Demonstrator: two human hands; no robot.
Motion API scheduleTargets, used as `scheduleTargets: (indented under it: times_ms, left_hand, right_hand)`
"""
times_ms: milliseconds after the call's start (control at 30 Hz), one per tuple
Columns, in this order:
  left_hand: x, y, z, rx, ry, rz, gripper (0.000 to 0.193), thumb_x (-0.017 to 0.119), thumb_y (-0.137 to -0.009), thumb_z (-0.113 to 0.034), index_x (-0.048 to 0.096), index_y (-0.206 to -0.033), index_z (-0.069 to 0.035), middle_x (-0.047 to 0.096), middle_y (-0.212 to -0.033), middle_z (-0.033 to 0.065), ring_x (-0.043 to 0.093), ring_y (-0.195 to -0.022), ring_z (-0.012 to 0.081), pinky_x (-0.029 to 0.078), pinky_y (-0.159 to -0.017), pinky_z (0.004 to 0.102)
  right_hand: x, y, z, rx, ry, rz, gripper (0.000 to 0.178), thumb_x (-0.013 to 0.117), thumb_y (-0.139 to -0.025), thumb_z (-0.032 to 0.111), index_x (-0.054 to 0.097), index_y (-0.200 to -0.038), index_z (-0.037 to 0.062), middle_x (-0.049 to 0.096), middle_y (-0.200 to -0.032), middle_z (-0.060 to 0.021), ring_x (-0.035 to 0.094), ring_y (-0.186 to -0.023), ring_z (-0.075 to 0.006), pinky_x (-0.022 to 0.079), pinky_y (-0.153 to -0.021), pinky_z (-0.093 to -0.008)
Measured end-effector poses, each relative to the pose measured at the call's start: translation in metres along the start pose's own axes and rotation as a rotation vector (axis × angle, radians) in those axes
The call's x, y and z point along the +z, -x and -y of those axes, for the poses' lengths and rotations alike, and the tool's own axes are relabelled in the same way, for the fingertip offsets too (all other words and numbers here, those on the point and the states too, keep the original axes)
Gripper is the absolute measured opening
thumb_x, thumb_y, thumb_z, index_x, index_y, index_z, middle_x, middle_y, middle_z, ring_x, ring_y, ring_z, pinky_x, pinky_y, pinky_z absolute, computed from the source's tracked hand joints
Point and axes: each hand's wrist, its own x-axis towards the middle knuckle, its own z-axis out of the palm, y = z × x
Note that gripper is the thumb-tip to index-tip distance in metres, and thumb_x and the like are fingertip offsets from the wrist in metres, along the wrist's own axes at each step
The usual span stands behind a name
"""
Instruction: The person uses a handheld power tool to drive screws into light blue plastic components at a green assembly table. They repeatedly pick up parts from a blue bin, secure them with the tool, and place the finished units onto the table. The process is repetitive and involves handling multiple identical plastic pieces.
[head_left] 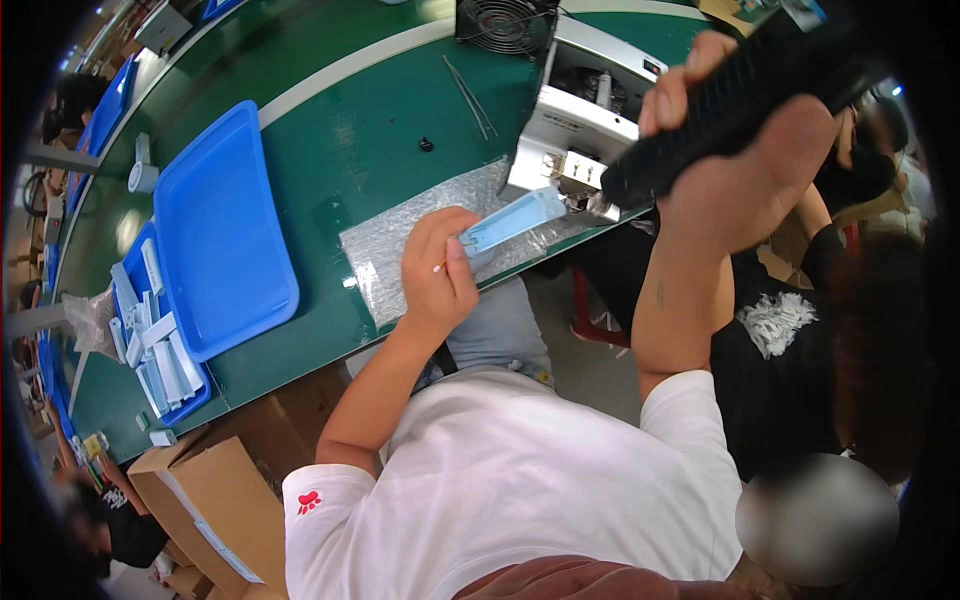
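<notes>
The pale-blue case looks like smooth plastic, the tray glossy plastic, the sheet by the tabletop's near edge shiny and crinkled.

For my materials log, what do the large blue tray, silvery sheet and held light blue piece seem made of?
Large blue tray: probably smooth plastic; rounded, moulded rim.
Silvery sheet: likely plastic film; crinkled, glinting.
Light blue piece: perhaps plastic; looks smooth, gloss unclear.

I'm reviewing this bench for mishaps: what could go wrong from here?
The black handheld tool in the right hand has its front end seemingly close to the light-blue casing in the left hand; it might knock it.
The loosely heaped pale-blue parts could slide off their tray.
One small light-blue piece beside the table edge might get knocked off.
</notes>
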Motion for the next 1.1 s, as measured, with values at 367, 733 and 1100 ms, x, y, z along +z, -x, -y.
scheduleTargets:
  times_ms: [367, 733, 1100]
  left_hand:
    - [0.0, 0.004, 0.003, -0.01, 0.005, 0.016, 0.021, 0.047, -0.091, 0.0, 0.065, -0.102, 0.002, 0.066, -0.105, 0.018, 0.063, -0.092, 0.035, 0.051, -0.081, 0.0406]
    - [-0.001, 0.001, 0.001, 0.022, -0.029, 0.035, 0.026, 0.039, -0.099, -0.004, 0.063, -0.102, 0.005, 0.066, -0.103, 0.021, 0.065, -0.091, 0.0335, 0.051, -0.083, 0.0383]
    - [0.0, 0.002, 0.002, 0.018, -0.017, 0.043, 0.026, 0.038, -0.098, -0.003, 0.063, -0.103, 0.005, 0.066, -0.105, 0.0218, 0.065, -0.092, 0.0336, 0.051, -0.083, 0.039]
  right_hand:
    - [0.072, -0.002, 0.019, -0.039, 0.009, -0.324, 0.073, 0.043, -0.094, 0.074, 0.055, -0.095, 0.0015, 0.054, -0.071, -0.0057, 0.053, -0.048, -0.0156, 0.046, -0.046, -0.0277]
    - [0.052, -0.002, -0.003, 0.052, -0.206, -0.261, 0.078, 0.045, -0.089, 0.08, 0.053, -0.084, 0.0021, 0.052, -0.062, -0.0064, 0.054, -0.047, -0.0182, 0.046, -0.046, -0.0271]
    - [0.008, -0.004, -0.014, -0.02, -0.364, 0.016, 0.098, 0.053, -0.078, 0.086, 0.05, -0.12, -0.0025, 0.057, -0.1, -0.0194, 0.055, -0.072, -0.0242, 0.046, -0.058, -0.0356]
